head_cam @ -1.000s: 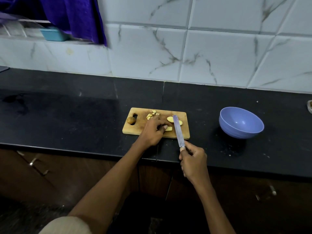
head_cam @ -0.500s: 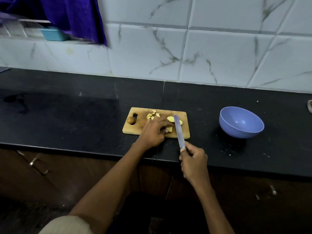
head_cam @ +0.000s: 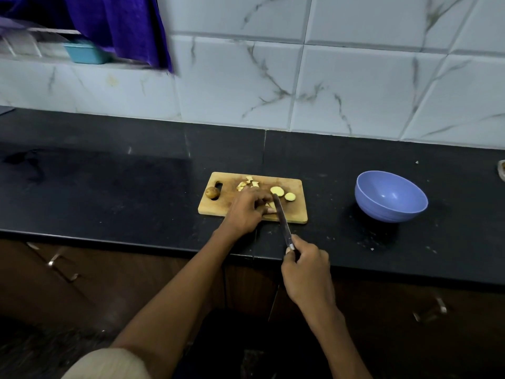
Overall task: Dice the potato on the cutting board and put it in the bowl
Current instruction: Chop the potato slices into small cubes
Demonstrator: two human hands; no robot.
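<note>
A purple cloth (head_cam: 120,26) hangs in the upper left, over white tiles (head_cam: 355,86). Below runs a black counter (head_cam: 109,187). In the middle, the cutting board (head_cam: 218,206) holds potato pieces (head_cam: 276,190). The left hand (head_cam: 246,212) pinches a piece. The right hand (head_cam: 307,272) grips a knife (head_cam: 282,220). The blue bowl (head_cam: 390,196) sits right.

Home kitchen: tiled wall (head_cam: 355,86), black countertop (head_cam: 109,187)

One head-worn wide-angle view only; looks forward and down over the black desk (head_cam: 109,187) from standing height; faces the tiled wall (head_cam: 355,86); both forearms reach in from the bottom edge; cutting board (head_cam: 216,207) mid-frame, at arm's reach; no second view shares anything.
</note>
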